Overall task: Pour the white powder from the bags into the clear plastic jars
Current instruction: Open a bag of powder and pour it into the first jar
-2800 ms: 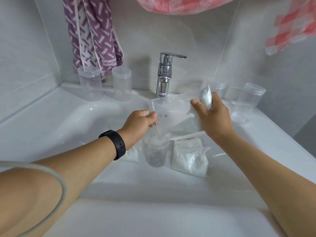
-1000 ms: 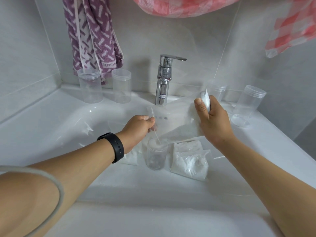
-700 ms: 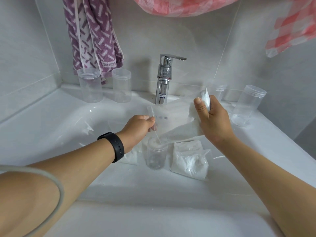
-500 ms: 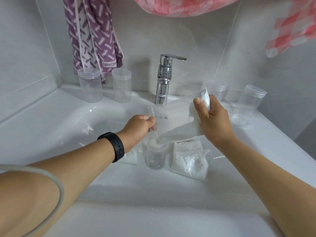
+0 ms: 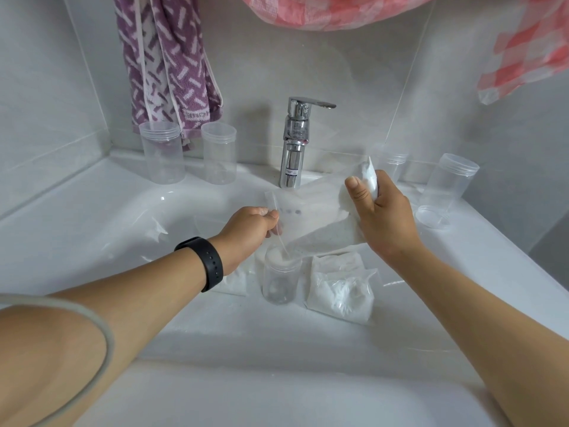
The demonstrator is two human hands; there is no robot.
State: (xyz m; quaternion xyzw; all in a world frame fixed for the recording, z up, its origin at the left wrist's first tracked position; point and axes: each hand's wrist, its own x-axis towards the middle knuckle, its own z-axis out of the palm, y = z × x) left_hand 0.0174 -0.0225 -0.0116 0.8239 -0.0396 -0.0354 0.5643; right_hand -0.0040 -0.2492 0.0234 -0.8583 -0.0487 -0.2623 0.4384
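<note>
1. The left hand (image 5: 251, 224) pinches the lower, open edge of a clear plastic bag (image 5: 311, 215), fingers curled on the film.
2. The right hand (image 5: 383, 218) grips the bag's raised, bunched corner, where white powder (image 5: 331, 234) is gathered; the bag slopes down toward the left.
3. The bag's lower corner sits at the mouth of an open clear jar (image 5: 281, 278), which stands upright in the middle of the white sink (image 5: 92, 229).
4. A filled powder bag (image 5: 340, 291) lies just right of that jar; another bag (image 5: 234, 282) lies on its left, partly hidden by the left wrist.
5. Two jars (image 5: 163, 157) stand at the sink's back left edge, by the faucet (image 5: 294, 146).
6. A further jar (image 5: 448, 183) and a loose lid (image 5: 432, 217) sit at the back right edge.
</note>
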